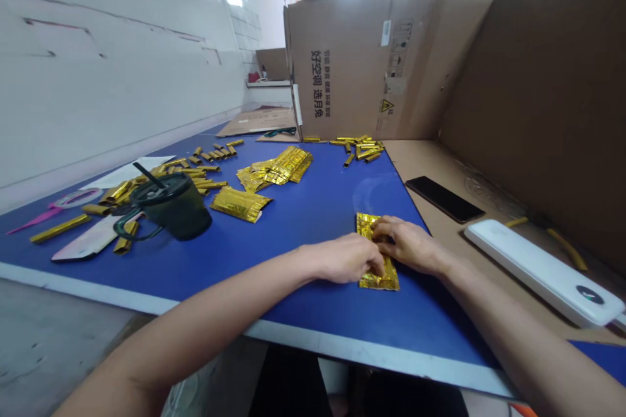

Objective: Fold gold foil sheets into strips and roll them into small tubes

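Observation:
A stack of gold foil sheets (376, 279) lies on the blue table top (293, 234) in front of me. My left hand (348, 259) rests on its left edge with curled fingers pressing or pinching the foil. My right hand (409, 244) covers its right side, fingertips bent onto the foil near the top. Both hands touch the same gold foil stack.
A dark cup with lid and straw (171, 205) stands at left among rolled gold tubes (195, 166). More gold foil stacks (278, 168) and another tube pile (359, 146) lie further back. A black phone (444, 199), a white flat device (542, 272), cardboard boxes (352, 65).

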Available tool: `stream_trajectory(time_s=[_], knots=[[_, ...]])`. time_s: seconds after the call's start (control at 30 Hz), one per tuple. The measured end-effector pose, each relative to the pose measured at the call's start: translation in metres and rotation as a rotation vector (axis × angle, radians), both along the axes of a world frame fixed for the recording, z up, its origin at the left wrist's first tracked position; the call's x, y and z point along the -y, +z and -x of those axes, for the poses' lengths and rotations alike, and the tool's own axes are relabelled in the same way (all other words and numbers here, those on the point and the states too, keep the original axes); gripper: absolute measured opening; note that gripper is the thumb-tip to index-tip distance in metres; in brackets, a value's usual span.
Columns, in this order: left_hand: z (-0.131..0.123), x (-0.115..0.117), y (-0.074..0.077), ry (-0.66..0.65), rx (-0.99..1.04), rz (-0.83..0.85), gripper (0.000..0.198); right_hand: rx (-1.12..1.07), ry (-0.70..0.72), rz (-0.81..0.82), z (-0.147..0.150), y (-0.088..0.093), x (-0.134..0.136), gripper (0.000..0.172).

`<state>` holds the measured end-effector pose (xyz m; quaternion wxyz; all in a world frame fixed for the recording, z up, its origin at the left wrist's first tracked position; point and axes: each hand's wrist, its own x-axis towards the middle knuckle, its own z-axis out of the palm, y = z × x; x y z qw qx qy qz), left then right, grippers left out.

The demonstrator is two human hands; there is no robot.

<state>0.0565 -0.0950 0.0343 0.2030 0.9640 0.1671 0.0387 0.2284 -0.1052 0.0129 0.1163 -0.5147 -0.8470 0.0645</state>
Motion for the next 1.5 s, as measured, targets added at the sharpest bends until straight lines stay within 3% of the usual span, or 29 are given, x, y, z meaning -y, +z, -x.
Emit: stream_trajectory(time_s=[0.13, 0.37, 0.53, 0.77, 0.9, 0.97, 1.07, 1.33, 1.5], knots=[[-0.001, -0.006, -0.013, -0.049, 0.056, 0.001, 0.030, 0.008, 0.014, 0.055, -0.003, 0.001, 0.001, 0.021], [0.008, 0.001, -0.017, -0.015, 0.084, -0.022, 0.024, 0.122, -0.043, 0.311, -0.012, 0.008, 0.009, 0.074], [0.010, 0.000, -0.015, -0.044, 0.094, -0.020, 0.025, 0.163, -0.045, 0.388, -0.010, 0.014, 0.014, 0.094], [0.010, -0.001, -0.016, -0.049, 0.079, -0.010, 0.028, 0.129, -0.014, 0.368, -0.013, 0.014, 0.013, 0.091], [0.010, -0.002, -0.016, -0.025, 0.062, -0.011, 0.026, 0.051, 0.005, 0.242, -0.011, 0.027, 0.020, 0.052], [0.010, -0.004, -0.016, -0.001, 0.051, -0.019, 0.026, 0.031, 0.032, 0.279, -0.007, 0.035, 0.026, 0.033], [0.011, -0.010, -0.017, 0.053, 0.035, -0.054, 0.023, 0.037, 0.063, 0.298, 0.001, 0.037, 0.033, 0.021], [0.013, -0.023, -0.017, 0.069, 0.037, 0.017, 0.017, 0.102, 0.121, 0.153, 0.014, 0.021, 0.033, 0.024], [0.014, -0.025, -0.017, 0.047, 0.026, 0.058, 0.027, 0.100, 0.167, 0.147, 0.013, 0.023, 0.032, 0.019]])
